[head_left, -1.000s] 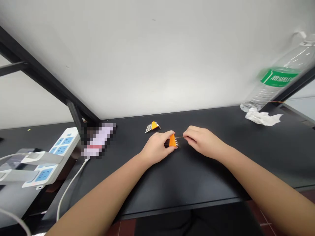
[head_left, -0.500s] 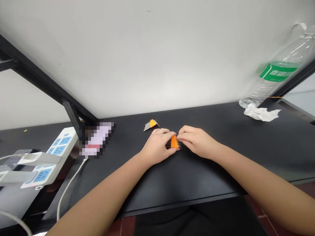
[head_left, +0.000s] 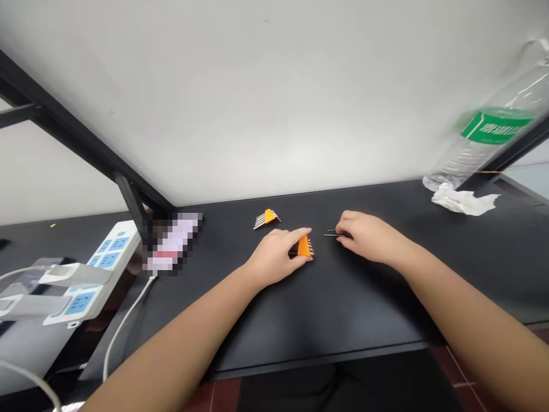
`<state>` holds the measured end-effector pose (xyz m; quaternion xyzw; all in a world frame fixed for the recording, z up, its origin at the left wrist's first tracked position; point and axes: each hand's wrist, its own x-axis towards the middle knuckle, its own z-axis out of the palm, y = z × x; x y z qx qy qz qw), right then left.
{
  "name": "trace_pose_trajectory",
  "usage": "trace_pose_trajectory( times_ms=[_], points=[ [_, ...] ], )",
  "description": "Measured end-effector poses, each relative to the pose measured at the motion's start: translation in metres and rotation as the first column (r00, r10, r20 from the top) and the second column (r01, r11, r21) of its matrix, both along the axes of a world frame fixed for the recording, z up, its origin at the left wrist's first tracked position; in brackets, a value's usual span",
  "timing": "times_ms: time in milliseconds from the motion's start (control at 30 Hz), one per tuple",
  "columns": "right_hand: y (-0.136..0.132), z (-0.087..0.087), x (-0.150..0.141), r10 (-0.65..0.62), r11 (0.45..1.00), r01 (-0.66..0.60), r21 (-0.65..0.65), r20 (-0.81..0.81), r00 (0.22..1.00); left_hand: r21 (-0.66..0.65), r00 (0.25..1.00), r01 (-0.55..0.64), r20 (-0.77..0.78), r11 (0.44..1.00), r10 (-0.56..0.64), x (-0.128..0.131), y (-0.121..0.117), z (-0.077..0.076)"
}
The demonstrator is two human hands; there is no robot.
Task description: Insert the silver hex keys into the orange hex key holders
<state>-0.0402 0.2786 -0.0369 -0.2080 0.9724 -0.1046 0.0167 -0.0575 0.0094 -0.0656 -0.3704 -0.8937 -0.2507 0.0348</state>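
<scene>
My left hand (head_left: 277, 258) is closed on an orange hex-key holder (head_left: 303, 246) with several metal keys sticking out of it, resting on the black table (head_left: 326, 309). My right hand (head_left: 364, 236) lies a little to the right of the holder, its fingers pinched on a single thin hex key (head_left: 331, 233) that points left along the tabletop. A second orange holder with hex keys (head_left: 266, 218) lies farther back, untouched.
A white power strip (head_left: 92, 269) with a cable sits at the left beside a black frame post (head_left: 132, 203). A clear plastic bottle with a green label (head_left: 489, 134) and crumpled white paper (head_left: 465, 201) are at the far right. A white wall stands behind.
My right hand met the holder, then drew back to the right with one hex key pulled free. My left hand stayed on the holder.
</scene>
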Motion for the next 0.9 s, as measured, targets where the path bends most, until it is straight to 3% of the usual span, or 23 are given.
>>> trace_pose_trajectory(
  times_ms=[200,367,467,600,700,900],
  points=[
    [-0.007,-0.007,-0.002,-0.012,0.999,0.009,0.037,0.063,0.998,0.049,0.995,0.098,-0.038,0.994,-0.097,-0.002,0.000,-0.001],
    [-0.014,-0.003,0.004,-0.009,0.998,0.005,0.057,0.079,0.997,0.059,0.995,0.090,-0.055,0.994,-0.087,-0.004,0.000,-0.001],
    [-0.018,0.001,0.006,0.065,0.993,-0.062,-0.101,0.032,0.997,0.072,0.997,0.058,-0.060,0.996,-0.054,-0.002,0.000,0.000],
    [-0.023,0.002,0.007,0.158,0.928,-0.170,-0.332,-0.064,0.985,0.070,0.998,-0.062,0.035,0.996,0.060,0.001,0.000,0.002],
    [-0.024,0.000,0.007,0.189,0.901,-0.228,-0.369,-0.139,0.972,0.075,0.995,-0.082,0.060,0.994,0.078,0.001,0.001,0.002],
    [-0.025,-0.001,0.007,0.186,0.875,-0.249,-0.414,-0.188,0.964,0.067,0.998,-0.058,-0.036,0.996,0.061,-0.001,0.001,0.001]
  ],
)
